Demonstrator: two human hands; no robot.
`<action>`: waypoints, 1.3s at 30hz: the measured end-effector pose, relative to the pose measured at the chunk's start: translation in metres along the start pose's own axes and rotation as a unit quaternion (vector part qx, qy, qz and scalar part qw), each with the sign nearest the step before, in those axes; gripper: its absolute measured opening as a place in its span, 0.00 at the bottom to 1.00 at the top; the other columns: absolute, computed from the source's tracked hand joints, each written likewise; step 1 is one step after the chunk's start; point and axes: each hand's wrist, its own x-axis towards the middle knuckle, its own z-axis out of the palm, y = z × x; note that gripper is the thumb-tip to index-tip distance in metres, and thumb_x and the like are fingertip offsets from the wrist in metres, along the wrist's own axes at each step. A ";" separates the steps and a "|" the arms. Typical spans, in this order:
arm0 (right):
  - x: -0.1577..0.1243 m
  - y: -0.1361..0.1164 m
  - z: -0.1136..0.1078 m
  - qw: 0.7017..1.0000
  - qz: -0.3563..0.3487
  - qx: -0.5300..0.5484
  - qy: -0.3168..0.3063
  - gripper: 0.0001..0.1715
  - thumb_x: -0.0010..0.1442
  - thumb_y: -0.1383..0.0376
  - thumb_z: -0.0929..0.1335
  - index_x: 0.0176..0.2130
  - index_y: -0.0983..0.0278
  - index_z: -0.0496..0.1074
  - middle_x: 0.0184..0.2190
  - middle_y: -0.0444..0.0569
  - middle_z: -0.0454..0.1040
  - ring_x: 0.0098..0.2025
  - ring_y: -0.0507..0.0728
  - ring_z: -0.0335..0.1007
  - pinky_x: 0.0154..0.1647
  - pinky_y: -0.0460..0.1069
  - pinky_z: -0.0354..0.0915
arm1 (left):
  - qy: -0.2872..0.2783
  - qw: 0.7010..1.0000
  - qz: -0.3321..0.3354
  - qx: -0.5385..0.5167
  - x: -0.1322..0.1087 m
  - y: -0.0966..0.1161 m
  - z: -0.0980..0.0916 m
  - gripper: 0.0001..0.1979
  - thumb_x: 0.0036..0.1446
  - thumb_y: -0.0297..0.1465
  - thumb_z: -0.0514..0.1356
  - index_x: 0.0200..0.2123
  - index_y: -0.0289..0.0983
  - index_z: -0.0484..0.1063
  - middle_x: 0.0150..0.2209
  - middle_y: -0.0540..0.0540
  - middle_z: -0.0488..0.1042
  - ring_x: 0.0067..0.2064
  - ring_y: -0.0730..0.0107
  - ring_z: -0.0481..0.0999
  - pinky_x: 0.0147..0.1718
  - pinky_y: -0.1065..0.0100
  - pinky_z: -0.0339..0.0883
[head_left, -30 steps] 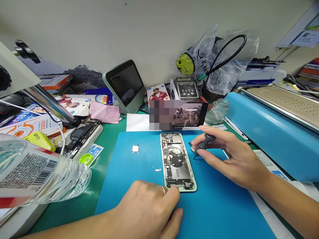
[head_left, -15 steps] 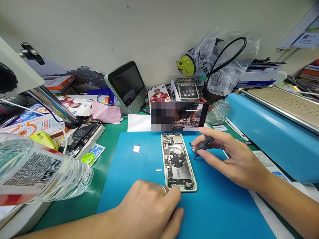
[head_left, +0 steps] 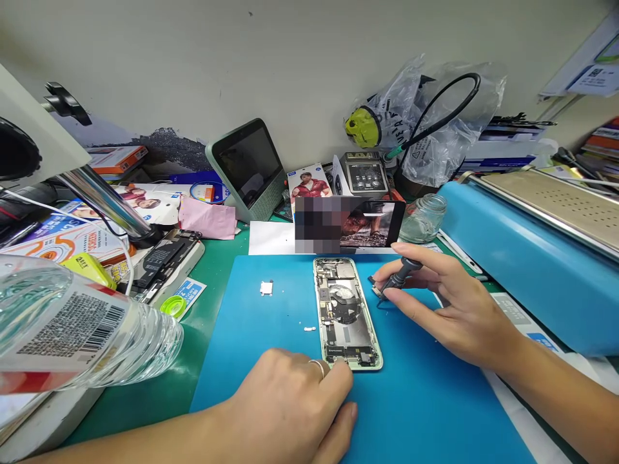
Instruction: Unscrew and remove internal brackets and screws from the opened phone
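Opened phone (head_left: pixel 345 312) lay back-up, internals exposed, centre of frame on the blue mat (head_left: pixel 251 361), long axis running up the frame. Left hand (head_left: pixel 290 406), lower centre, was curled shut with a ring on one finger and its fingertips braced against the phone's bottom edge. Right hand (head_left: pixel 449 309), centre right, gripped a black screwdriver (head_left: pixel 400 277) between thumb and fingers. The tip pointed down-left at a small part (head_left: pixel 376 291) on the mat just beside the phone's right edge. A small metal plate (head_left: pixel 265 287) sat on the mat left of the phone, well apart. A clear water bottle (head_left: pixel 72 328) lay at lower left. A second phone (head_left: pixel 372 222) showing video was propped just above the opened one, with a glass jar (head_left: pixel 423 218) to its right.
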 end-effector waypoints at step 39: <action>0.000 0.005 -0.003 0.999 0.017 -0.013 -0.024 0.34 0.67 0.66 0.69 0.67 0.43 0.59 0.45 0.43 0.79 0.47 0.54 0.80 0.46 0.47 0.81 | -0.031 0.999 -0.009 -0.014 0.000 0.001 -0.002 0.06 0.64 0.30 0.52 0.33 0.41 0.61 0.23 0.53 0.70 0.20 0.68 0.69 0.17 0.61 0.44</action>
